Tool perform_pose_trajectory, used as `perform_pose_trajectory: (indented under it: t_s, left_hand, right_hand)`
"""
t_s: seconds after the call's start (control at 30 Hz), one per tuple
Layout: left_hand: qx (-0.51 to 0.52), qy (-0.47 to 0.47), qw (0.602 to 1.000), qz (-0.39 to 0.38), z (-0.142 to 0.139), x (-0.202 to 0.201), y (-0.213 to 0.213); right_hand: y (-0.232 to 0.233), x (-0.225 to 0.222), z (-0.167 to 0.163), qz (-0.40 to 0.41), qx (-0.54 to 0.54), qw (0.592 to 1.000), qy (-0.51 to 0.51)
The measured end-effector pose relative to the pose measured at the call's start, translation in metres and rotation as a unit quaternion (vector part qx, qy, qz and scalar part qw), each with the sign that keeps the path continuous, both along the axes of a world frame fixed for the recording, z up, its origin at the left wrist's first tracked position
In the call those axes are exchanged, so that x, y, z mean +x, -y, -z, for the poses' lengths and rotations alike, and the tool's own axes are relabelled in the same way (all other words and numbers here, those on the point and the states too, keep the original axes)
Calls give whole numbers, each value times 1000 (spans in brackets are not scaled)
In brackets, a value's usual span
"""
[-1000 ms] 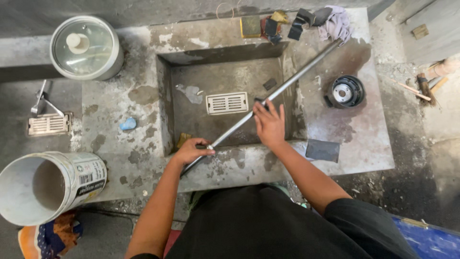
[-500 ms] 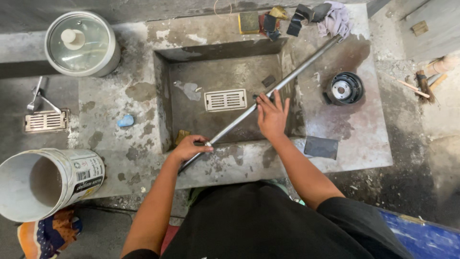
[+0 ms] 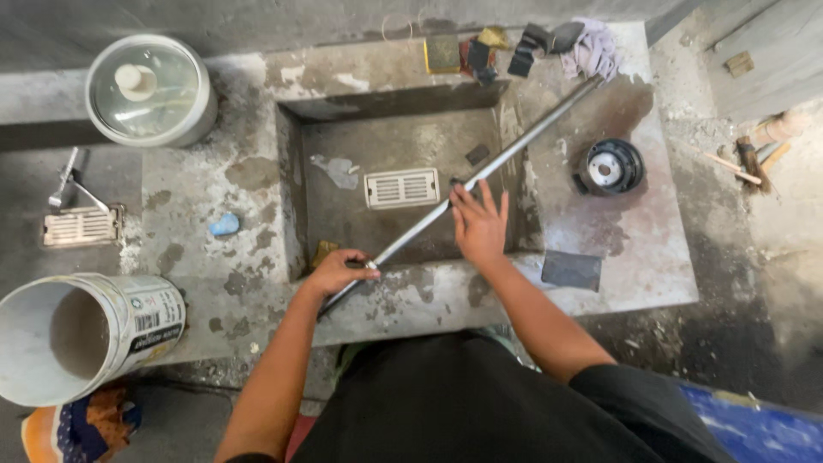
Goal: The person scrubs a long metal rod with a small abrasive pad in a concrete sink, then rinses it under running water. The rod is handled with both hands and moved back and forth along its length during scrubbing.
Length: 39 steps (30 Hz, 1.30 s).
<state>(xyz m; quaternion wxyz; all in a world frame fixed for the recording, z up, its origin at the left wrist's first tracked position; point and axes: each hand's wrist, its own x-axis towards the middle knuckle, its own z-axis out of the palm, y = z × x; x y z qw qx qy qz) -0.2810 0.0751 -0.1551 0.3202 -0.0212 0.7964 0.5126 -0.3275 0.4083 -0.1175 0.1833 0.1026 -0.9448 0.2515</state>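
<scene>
Rod [image 3: 514, 150] is laid diagonally over the basin [image 3: 343, 137] — near end clasped in the left hand [image 3: 339, 273], right hand [image 3: 478, 225] pressed flat, fingers spread, at mid-length.

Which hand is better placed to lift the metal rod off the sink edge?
Left, probably. The left hand is already closed around the near end of the metal rod, while the right hand lies flat and open on its middle, fingers spread, only pressing it over the concrete sink.

- the left hand [image 3: 339, 270] covers the metal rod's [image 3: 514, 150] near end.
- white bucket [image 3: 81, 334] is cut off by the left edge.
- scraps [image 3: 506, 47] behind the basin are too small to identify.
</scene>
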Motion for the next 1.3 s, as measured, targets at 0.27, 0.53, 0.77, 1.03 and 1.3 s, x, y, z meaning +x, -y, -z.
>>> perform_pose_trajectory:
  t_s: [0.27, 0.53, 0.77, 1.03, 1.3]
  left_hand:
    - [-17, -3, 1000, 10, -5, -3, -2]
    - [19, -27, 999, -4, 3, 1, -2]
    - [-2, -21, 1000, 1, 1, 0, -1]
    - [-30, -34, 999, 8, -1, 0, -1]
    - [-17, 12, 1000, 1, -3, 2, -2]
  right_hand:
    - [3, -1, -2, 15, -15, 1000, 4]
    - [2, -5, 2, 63, -17, 998, 21]
    - [5, -3, 1, 46, -2, 999, 22]
    - [8, 2, -2, 30, -2, 999, 14]
    - [7, -2, -2, 67, -14, 997, 32]
